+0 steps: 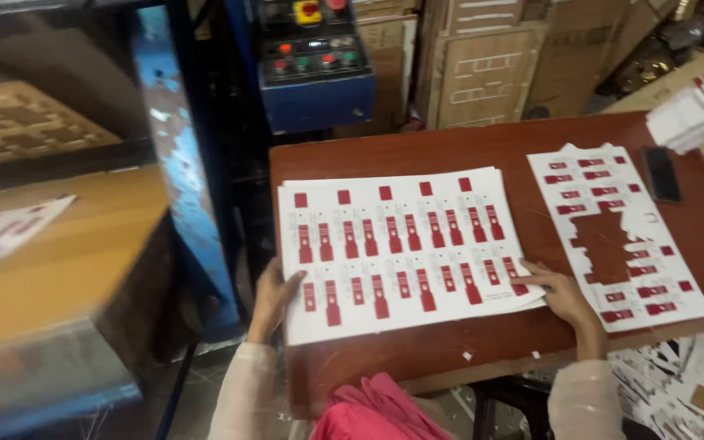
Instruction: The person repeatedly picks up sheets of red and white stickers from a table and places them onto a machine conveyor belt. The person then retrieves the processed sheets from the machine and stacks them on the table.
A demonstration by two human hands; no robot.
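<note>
A stack of printed card sheets (401, 244) lies flat on the brown wooden counter (450, 147), near its front left corner, with the long axis running along the front edge, left to right, tilted slightly so the right end sits farther back. The sheets are white, thin and matte, printed with rows of small dark-red rectangles and squares.

The left hand (275, 297) rests at the stack's front left corner, at the counter's left edge, fingers (291, 281) spread flat on the paper and gripping nothing. The right hand (560, 295) lies at the stack's front right corner, fingers (531, 269) stretched out flat and pressing on the top sheet, not closed around it.

To the right, just apart from the stack, lies a punched-out sheet (621, 236) with ragged holes showing the counter through it; its long axis runs front to back. A black phone (662, 173) lies beside it near the right edge. A pile of small white cards (694, 114) sits at the far right corner. Paper scraps (686, 383) litter the floor below the front edge. A blue machine control panel (315, 61) stands behind the counter's back left corner.
</note>
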